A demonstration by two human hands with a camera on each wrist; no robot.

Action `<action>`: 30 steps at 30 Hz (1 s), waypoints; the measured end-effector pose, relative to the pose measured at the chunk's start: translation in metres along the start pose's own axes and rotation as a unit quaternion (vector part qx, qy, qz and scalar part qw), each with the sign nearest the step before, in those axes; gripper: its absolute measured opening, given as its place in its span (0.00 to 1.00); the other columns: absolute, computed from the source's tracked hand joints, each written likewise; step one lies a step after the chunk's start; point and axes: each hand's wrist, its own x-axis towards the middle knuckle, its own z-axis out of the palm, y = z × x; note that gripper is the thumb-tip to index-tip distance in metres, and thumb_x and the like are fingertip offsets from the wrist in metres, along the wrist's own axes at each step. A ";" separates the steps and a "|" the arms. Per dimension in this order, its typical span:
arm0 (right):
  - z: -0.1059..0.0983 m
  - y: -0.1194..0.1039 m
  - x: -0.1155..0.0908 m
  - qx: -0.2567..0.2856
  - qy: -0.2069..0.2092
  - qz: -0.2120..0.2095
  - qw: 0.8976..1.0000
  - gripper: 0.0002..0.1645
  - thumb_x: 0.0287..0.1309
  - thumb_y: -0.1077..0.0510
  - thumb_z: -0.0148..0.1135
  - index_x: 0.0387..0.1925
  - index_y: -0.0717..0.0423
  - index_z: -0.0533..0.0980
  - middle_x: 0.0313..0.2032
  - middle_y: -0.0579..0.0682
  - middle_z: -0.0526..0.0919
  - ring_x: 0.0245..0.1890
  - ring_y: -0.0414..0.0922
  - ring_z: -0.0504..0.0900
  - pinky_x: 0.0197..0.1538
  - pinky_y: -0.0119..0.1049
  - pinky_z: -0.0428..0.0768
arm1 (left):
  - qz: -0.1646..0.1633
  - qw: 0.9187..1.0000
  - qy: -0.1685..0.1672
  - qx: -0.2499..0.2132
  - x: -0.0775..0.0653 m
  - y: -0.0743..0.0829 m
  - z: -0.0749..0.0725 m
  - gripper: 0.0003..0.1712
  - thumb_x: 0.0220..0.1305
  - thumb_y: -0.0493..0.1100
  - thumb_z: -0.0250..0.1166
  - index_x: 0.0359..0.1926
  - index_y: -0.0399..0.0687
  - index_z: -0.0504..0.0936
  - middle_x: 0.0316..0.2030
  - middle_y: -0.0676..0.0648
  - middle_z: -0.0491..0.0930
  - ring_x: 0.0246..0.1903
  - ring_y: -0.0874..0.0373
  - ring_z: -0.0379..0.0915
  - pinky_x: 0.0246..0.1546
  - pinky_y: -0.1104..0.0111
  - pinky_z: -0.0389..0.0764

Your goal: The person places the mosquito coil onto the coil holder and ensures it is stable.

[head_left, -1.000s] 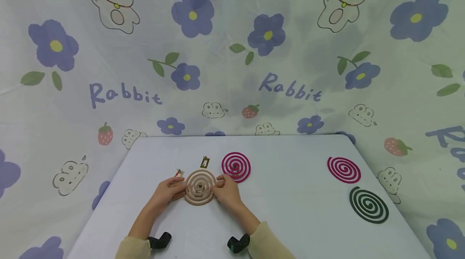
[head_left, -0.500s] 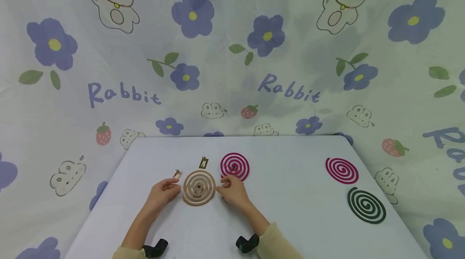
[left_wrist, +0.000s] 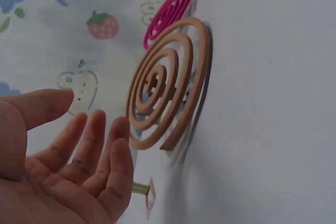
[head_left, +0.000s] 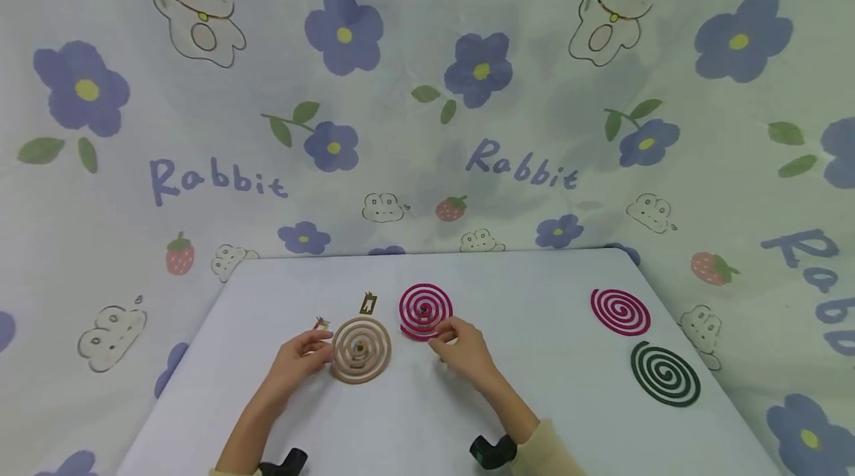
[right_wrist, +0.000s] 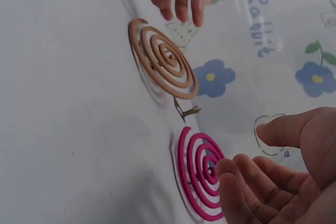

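A tan mosquito coil (head_left: 361, 370) sits slightly raised off the table, a small dark piece showing at its centre. My left hand (head_left: 300, 359) is at its left edge; in the left wrist view its fingers are loosely bent and hold nothing. To the right, a magenta mosquito coil (head_left: 407, 330) also stands a little above the tabletop. My right hand (head_left: 465, 351) is by its lower right edge, thumb and fingers apart in the right wrist view, with nothing between them. I cannot tell whether the fingertips touch that coil.
A small gold metal stand (head_left: 368, 304) lies behind the tan coil. Another small metal piece (head_left: 321, 324) is partly hidden behind my left hand. At the table's right side lie a second magenta coil (head_left: 620, 312) and a dark green coil (head_left: 665, 374). A patterned curtain (head_left: 401, 127) hangs behind.
Both hands have come away from the tan coil they were touching. My right hand has moved right to the nearer magenta coil; my left hand stays close by. The head view has shifted slightly.
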 end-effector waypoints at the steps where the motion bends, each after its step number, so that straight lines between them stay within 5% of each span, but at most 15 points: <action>1: -0.005 0.000 -0.002 0.001 0.004 0.003 1.000 0.17 0.59 0.56 0.66 0.45 0.62 0.76 0.32 0.48 0.80 0.26 0.54 0.83 0.24 0.36 0.78 | 0.004 1.000 -0.005 0.003 0.000 0.002 0.003 0.22 0.65 0.36 0.64 0.57 0.30 0.73 0.40 0.38 0.78 0.40 0.52 0.78 0.41 0.67 0.79; 9: -0.042 0.008 -0.014 -0.008 0.046 0.031 0.998 0.18 0.60 0.56 0.66 0.47 0.63 0.76 0.33 0.49 0.79 0.26 0.48 0.82 0.26 0.37 0.80 | 0.039 0.998 -0.055 -0.005 -0.001 0.016 0.033 0.21 0.66 0.38 0.64 0.56 0.29 0.73 0.41 0.34 0.78 0.41 0.44 0.78 0.42 0.63 0.80; 15: -0.066 0.022 -0.024 0.000 0.079 0.060 0.995 0.17 0.59 0.57 0.66 0.47 0.63 0.77 0.32 0.50 0.79 0.28 0.52 0.83 0.27 0.36 0.80 | 0.059 0.991 -0.119 -0.037 0.005 0.020 0.057 0.22 0.67 0.38 0.62 0.57 0.27 0.71 0.41 0.35 0.78 0.40 0.53 0.78 0.41 0.63 0.81; 30: -0.127 0.063 -0.051 -0.033 0.129 0.111 0.985 0.17 0.61 0.57 0.65 0.48 0.64 0.77 0.32 0.51 0.80 0.28 0.48 0.82 0.28 0.34 0.80 | 0.042 0.981 -0.182 -0.051 0.008 0.031 0.105 0.23 0.68 0.40 0.62 0.58 0.29 0.72 0.42 0.35 0.78 0.42 0.49 0.79 0.47 0.58 0.79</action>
